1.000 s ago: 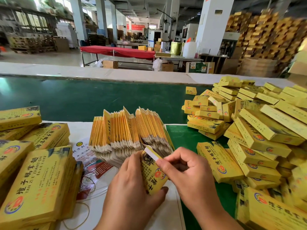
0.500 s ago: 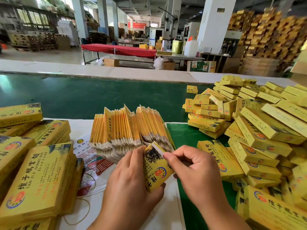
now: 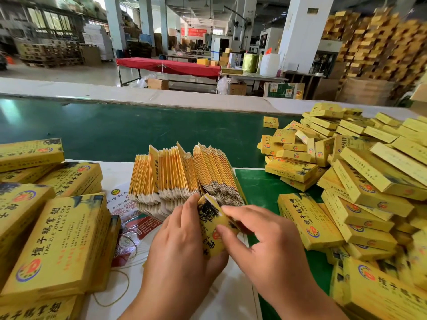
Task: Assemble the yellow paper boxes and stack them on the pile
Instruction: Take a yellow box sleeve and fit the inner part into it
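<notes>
Lower centre of frame: left hand grips the half-formed yellow box, right hand pinches its end flap — crease square, tuck fully before moving to the pile at right.

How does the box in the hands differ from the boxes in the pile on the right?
The box in the hands is not yet closed, its white end flap sticking up at the top; the pile on the right holds closed, squared-up boxes. The held box is gripped by the left hand while the right hand works on it; the pile's boxes lie loose on the green mat. Both are yellow with the same print.
</notes>
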The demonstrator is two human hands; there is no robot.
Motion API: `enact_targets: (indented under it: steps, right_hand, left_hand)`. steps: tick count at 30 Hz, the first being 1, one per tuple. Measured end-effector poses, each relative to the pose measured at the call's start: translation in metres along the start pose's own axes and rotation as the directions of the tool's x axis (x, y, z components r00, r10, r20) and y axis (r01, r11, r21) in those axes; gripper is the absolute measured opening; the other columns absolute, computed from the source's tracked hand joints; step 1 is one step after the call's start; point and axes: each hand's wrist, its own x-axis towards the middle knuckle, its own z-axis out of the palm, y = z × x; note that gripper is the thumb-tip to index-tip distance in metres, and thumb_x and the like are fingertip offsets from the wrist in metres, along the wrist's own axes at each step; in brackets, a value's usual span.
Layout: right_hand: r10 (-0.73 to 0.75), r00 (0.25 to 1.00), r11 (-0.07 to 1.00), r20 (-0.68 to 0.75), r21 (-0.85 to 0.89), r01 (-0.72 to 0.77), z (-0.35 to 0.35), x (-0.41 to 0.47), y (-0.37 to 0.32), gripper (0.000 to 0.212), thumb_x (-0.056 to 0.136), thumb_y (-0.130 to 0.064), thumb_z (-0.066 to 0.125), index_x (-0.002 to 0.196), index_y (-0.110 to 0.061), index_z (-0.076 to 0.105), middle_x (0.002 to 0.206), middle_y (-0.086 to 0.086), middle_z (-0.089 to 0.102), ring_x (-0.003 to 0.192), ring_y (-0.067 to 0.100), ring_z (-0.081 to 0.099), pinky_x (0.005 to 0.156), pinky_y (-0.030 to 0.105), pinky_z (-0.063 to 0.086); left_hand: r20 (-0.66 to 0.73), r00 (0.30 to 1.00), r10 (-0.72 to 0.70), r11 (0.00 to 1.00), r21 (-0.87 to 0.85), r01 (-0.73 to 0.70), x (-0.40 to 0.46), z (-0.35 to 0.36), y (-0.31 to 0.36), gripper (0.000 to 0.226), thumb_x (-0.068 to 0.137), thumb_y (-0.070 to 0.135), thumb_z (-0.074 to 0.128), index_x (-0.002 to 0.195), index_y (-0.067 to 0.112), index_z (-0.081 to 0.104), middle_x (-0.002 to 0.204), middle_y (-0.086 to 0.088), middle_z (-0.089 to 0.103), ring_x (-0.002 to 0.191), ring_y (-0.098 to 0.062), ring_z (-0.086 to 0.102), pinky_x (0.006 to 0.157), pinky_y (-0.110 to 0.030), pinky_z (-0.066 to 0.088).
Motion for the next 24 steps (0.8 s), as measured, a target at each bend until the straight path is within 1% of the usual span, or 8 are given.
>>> enact_targets:
  steps: [4,10,13,15,17,20,22,24]
  right_hand:
    - [0.120,0.990,0.980,0.079,0.150,-0.130,0.008,-0.002,0.002,0.036,0.086,-0.029,0.067,0.121,-0.020,0.071,0.093,-0.010,0.070,0.081,0.000,0.064,0.064,0.011,0.051]
    - [0.263,0.963,0.916,0.064,0.296,-0.270,0.010,-0.002,0.011,0.021,0.090,-0.022,0.067,0.109,-0.023,0.076,0.090,-0.017,0.071,0.078,-0.004,0.068,0.065,0.007,0.050]
    - [0.417,0.909,0.860,0.004,0.323,-0.396,0.000,0.003,0.027,0.015,0.091,-0.017,0.068,0.097,-0.027,0.077,0.080,-0.014,0.073,0.071,-0.001,0.070,0.058,0.009,0.051]
    - [0.605,0.794,0.704,0.050,0.433,-0.563,-0.007,0.009,0.040,0.017,0.092,-0.016,0.066,0.083,-0.024,0.077,0.076,-0.006,0.074,0.069,0.006,0.071,0.057,0.019,0.055]
    - [0.755,0.619,0.396,0.218,0.601,-0.694,-0.010,0.014,0.049,0.016,0.093,-0.012,0.064,0.081,-0.012,0.075,0.074,0.006,0.072,0.067,0.016,0.069,0.057,0.029,0.054]
    - [0.734,0.475,0.065,0.486,0.645,-0.761,-0.006,0.015,0.048,0.014,0.092,-0.007,0.062,0.096,0.005,0.067,0.079,0.021,0.067,0.068,0.026,0.063,0.059,0.032,0.046]
    - [0.655,0.461,0.028,0.598,0.591,-0.806,-0.004,0.012,0.041,0.011,0.089,-0.005,0.060,0.091,0.004,0.067,0.067,0.015,0.063,0.052,0.020,0.057,0.046,0.024,0.041]
    - [0.594,0.475,0.125,0.649,0.509,-0.852,-0.001,0.008,0.034,0.025,0.093,-0.004,0.052,0.079,-0.006,0.073,0.064,0.013,0.064,0.046,0.019,0.056,0.040,0.023,0.043]
  left_hand:
    - [0.011,1.000,0.025,0.999,-0.043,-0.025,-0.002,0.005,0.000,0.084,0.069,0.053,0.060,0.141,0.020,0.035,0.123,0.011,0.054,0.112,-0.007,0.053,0.087,-0.010,0.031]
    - [0.019,0.998,0.066,0.988,-0.138,-0.063,-0.002,0.005,0.002,0.100,0.062,0.075,0.053,0.146,0.036,0.018,0.129,0.031,0.037,0.115,0.014,0.038,0.090,0.001,0.023]
    - [0.063,0.983,0.171,0.957,-0.247,-0.151,0.001,-0.006,0.000,0.098,0.056,0.087,0.056,0.140,0.053,0.017,0.123,0.048,0.031,0.110,0.028,0.032,0.082,0.004,0.035]
    - [0.048,0.971,0.236,0.900,-0.388,-0.200,0.003,-0.017,-0.004,0.087,0.059,0.080,0.066,0.135,0.052,0.035,0.125,0.041,0.044,0.111,0.019,0.046,0.085,-0.005,0.046]
    - [0.086,0.955,0.285,0.766,-0.619,-0.173,0.005,-0.027,-0.008,0.086,0.061,0.066,0.077,0.137,0.041,0.044,0.131,0.023,0.055,0.118,0.000,0.056,0.094,-0.023,0.050]
    - [0.073,0.917,0.391,0.599,-0.777,-0.193,0.007,-0.031,-0.010,0.086,0.066,0.047,0.084,0.140,0.025,0.046,0.136,0.002,0.057,0.127,-0.019,0.053,0.104,-0.033,0.044]
    - [-0.006,0.932,0.363,0.654,-0.710,-0.260,0.009,-0.029,-0.007,0.065,0.073,0.040,0.080,0.132,0.032,0.054,0.127,0.006,0.063,0.120,-0.017,0.059,0.097,-0.031,0.048]
    - [-0.088,0.948,0.306,0.703,-0.651,-0.287,0.010,-0.026,-0.007,0.039,0.077,0.035,0.073,0.115,0.037,0.063,0.110,0.010,0.070,0.104,-0.013,0.066,0.083,-0.027,0.055]
